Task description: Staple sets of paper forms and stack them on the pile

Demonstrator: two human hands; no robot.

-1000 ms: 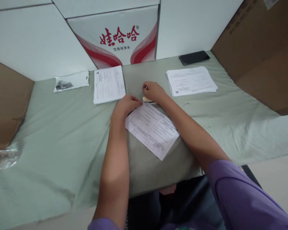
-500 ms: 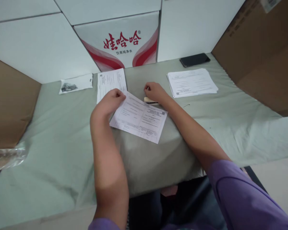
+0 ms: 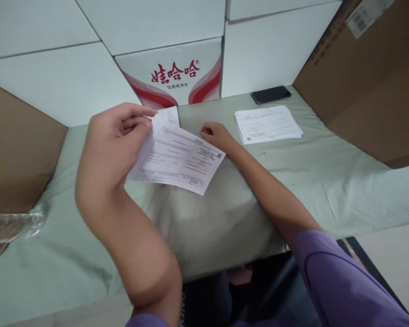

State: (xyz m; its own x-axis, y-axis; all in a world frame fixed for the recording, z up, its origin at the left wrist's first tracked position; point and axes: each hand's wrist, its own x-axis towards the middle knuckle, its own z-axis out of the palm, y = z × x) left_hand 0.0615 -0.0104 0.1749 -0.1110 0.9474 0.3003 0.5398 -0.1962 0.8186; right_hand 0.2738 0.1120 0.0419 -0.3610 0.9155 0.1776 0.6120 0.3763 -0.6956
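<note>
My left hand (image 3: 117,136) is raised above the table and pinches the left edge of a printed sheet (image 3: 180,161), which hangs tilted in the air. Behind it peeks the top of another printed sheet (image 3: 167,117) lying on the green cloth (image 3: 327,181). My right hand (image 3: 215,134) rests on the cloth just past the held sheet's right corner, fingers curled. That corner hides the small beige block under this hand.
A stack of printed sheets (image 3: 267,125) lies at the back right, a black phone (image 3: 271,94) behind it. A red-and-white water carton (image 3: 177,75) and white boxes line the back. Brown cardboard (image 3: 361,81) walls both sides; crumpled plastic (image 3: 10,225) lies at far left.
My left hand has lifted the sheet off the cloth and swung it up and to the left. The right hand has stayed in place; the sheet now covers the beige block.
</note>
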